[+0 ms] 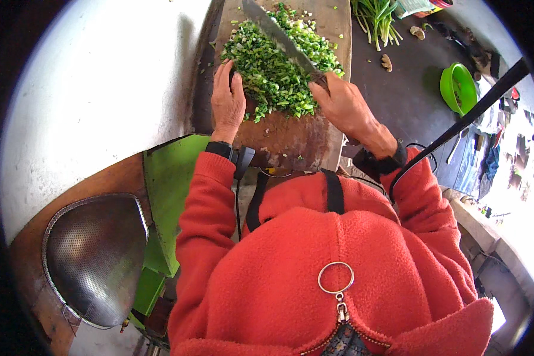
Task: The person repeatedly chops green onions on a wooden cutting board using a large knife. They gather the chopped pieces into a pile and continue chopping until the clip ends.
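A heap of chopped green onions (271, 66) covers the upper part of a worn wooden cutting board (289, 138). My right hand (349, 107) is closed round the handle of a large kitchen knife (285, 42); its blade lies slantwise over the heap, pointing up and left. At the heap's left edge is my left hand (228, 98), fingers pointing away from me and thumb a little apart, touching the edge of the greens and holding nothing that I can see. Bits of green stick to the blade and lie scattered on the board.
Right of the board, whole green onions (378, 22), pieces of ginger root (386, 62) and a bright green plastic bowl (458, 89) rest on the dark tabletop (409, 89). A white wall (102, 80) borders the left. A perforated metal strainer (95, 260) is at lower left.
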Demonstrator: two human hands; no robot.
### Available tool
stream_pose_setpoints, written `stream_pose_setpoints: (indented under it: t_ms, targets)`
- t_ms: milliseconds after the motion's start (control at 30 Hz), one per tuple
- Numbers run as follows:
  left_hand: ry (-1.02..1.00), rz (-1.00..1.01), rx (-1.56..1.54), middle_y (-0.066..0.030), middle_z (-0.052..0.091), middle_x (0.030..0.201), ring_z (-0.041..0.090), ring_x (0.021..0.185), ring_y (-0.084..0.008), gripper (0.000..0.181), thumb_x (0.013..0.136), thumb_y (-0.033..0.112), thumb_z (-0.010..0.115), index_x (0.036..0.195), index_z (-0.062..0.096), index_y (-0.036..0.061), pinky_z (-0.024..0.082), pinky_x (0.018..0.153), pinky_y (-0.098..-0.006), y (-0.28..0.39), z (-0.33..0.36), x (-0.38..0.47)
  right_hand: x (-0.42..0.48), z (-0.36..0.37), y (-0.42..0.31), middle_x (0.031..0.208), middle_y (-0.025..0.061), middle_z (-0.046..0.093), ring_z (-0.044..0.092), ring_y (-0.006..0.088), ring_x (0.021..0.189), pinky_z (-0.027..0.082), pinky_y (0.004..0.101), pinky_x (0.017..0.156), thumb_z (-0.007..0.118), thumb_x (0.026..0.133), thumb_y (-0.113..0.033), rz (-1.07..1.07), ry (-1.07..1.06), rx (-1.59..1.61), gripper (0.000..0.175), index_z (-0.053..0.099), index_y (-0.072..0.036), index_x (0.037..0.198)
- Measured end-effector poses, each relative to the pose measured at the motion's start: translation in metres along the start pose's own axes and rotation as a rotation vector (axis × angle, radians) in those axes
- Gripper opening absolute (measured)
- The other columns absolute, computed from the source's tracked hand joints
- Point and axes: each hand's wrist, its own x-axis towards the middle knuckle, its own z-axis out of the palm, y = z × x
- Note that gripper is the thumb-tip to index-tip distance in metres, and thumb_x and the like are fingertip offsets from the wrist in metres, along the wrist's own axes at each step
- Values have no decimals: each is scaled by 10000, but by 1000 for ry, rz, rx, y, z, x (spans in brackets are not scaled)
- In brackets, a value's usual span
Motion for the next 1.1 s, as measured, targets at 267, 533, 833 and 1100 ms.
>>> stream_pose_setpoints:
  t_ms: [267, 533, 833, 1100]
  targets:
    - [-42, 6, -96, -153, 549, 1319, 505, 1238, -295, 354, 991, 194, 455, 1286, 543, 18, 380, 1051, -357, 3, -7, -5, -1, 6, 2, 674, 290, 565, 565, 495, 689, 434, 539, 604, 565, 924, -240, -19, -34, -19, 315, 435, 35, 842]
    - [-15, 56, -79, -156, 575, 1281, 527, 1212, -287, 319, 978, 135, 463, 1254, 563, 8, 394, 1035, -352, 3, -7, -8, -1, 11, -5, 686, 306, 581, 585, 497, 698, 448, 536, 598, 541, 939, -248, 34, -85, -35, 315, 460, 48, 871]
    - [25, 94, -77, -145, 607, 1236, 582, 1145, -286, 280, 950, 38, 488, 1207, 595, 9, 461, 961, -340, 3, -7, -7, -1, 4, -1, 690, 287, 574, 570, 493, 707, 432, 519, 588, 559, 933, -224, 6, -75, -52, 300, 436, 41, 861]
    - [31, 95, -66, -140, 608, 1241, 582, 1145, -287, 277, 953, 40, 491, 1206, 600, 20, 463, 959, -338, 3, -6, -8, 4, 0, 5, 679, 296, 571, 571, 500, 685, 440, 532, 589, 563, 926, -233, -9, 5, -113, 302, 465, 40, 839]
